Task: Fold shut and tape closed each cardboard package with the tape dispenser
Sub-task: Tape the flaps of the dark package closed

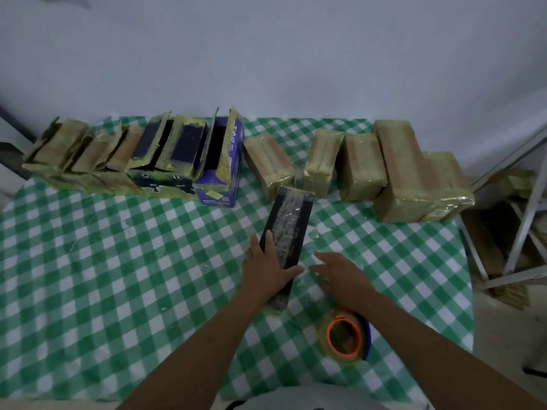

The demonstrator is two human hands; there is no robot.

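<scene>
Our left hand (266, 269) lies on the near end of the black box (291, 223). Its fingers run straight along the box's left edge and the thumb is spread across the top; nothing is curled round it. Our right hand (340, 276) hovers flat just right of the box, fingers apart and loose, holding nothing. We cannot tell if it touches the cloth (118, 261).

The box lies in the middle of the table, long and narrow, angled from near us toward far right. It is folded shut, with wrinkled clear tape along its top. The dispenser (344, 337), with an orange ring, sits on the cloth near us, partly under our right wrist and apart from the box.

Along the far edge, on the left, open boxes (118, 155) stand in a row with flaps up, ending in a purple box (222, 164). To the right sit closed packages (393, 173) wrapped in yellowish tape. A metal frame (527, 220) stands off the table's right side.
</scene>
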